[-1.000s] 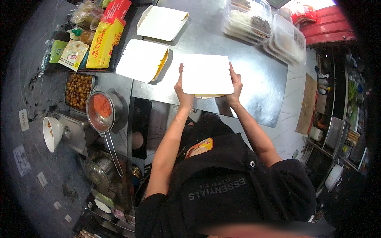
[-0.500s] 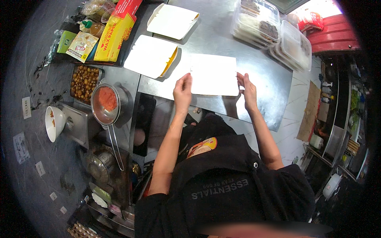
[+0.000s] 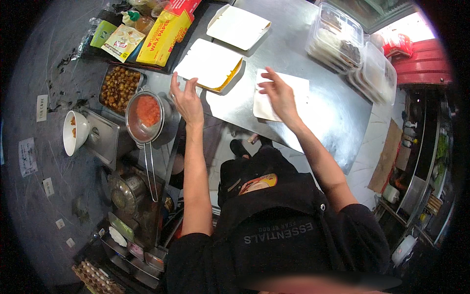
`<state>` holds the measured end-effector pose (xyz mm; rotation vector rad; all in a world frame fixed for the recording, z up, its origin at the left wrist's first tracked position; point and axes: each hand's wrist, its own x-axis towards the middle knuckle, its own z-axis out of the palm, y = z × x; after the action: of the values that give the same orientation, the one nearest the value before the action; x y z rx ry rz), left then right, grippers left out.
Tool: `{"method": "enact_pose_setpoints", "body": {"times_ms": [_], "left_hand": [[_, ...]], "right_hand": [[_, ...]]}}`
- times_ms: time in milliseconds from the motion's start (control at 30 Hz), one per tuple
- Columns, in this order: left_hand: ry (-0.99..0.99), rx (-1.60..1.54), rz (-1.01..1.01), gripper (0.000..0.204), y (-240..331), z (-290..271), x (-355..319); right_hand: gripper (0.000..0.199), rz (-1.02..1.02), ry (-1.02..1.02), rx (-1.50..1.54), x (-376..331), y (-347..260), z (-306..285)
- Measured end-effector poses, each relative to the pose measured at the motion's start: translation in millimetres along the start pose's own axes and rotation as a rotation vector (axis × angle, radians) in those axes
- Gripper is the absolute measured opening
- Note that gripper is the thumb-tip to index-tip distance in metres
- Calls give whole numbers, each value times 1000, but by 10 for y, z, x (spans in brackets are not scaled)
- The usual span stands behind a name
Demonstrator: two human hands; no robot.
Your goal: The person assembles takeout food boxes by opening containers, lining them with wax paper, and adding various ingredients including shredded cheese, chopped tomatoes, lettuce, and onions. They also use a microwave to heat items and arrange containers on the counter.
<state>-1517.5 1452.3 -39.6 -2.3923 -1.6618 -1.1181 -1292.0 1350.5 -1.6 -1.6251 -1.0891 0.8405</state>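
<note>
My right hand (image 3: 280, 98) is over a closed white takeout box (image 3: 299, 94) on the steel counter. Its fingers are apart and hold nothing; whether they touch the lid I cannot tell. My left hand (image 3: 187, 100) is open, thumb and fingers spread, at the near left corner of a second white takeout box (image 3: 210, 60). Yellow filling shows along that box's right edge. Beyond it lies a third white box (image 3: 240, 25), with its lid down.
Left of the boxes are a yellow and red wax paper carton (image 3: 164, 39), a tray of brown round balls (image 3: 119, 89), and a strainer with orange-red shreds (image 3: 147, 111). A white bowl (image 3: 76, 132) is farther left. Stacked plastic containers (image 3: 338, 36) stand at the far right.
Both hands have let go of the nearest box's sides. The left hand has moved left to the second box; the right hand has come left over the nearest box. The view has shifted.
</note>
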Motion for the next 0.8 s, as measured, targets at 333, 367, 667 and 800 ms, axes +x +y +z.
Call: {"method": "enact_pose_setpoints", "body": {"times_ms": [333, 367, 667, 800], "left_hand": [[70, -26, 288, 11, 425, -191, 887], [47, -29, 279, 8, 450, -188, 975], [-12, -181, 332, 23, -157, 92, 1470], [-245, -193, 281, 43, -172, -37, 1478]], "right_hand": [[39, 156, -132, -433, 599, 317, 785], [36, 183, -183, -399, 626, 282, 755], [39, -49, -144, -741, 866, -26, 569], [55, -443, -48, -546, 1146, 29, 655]]}}
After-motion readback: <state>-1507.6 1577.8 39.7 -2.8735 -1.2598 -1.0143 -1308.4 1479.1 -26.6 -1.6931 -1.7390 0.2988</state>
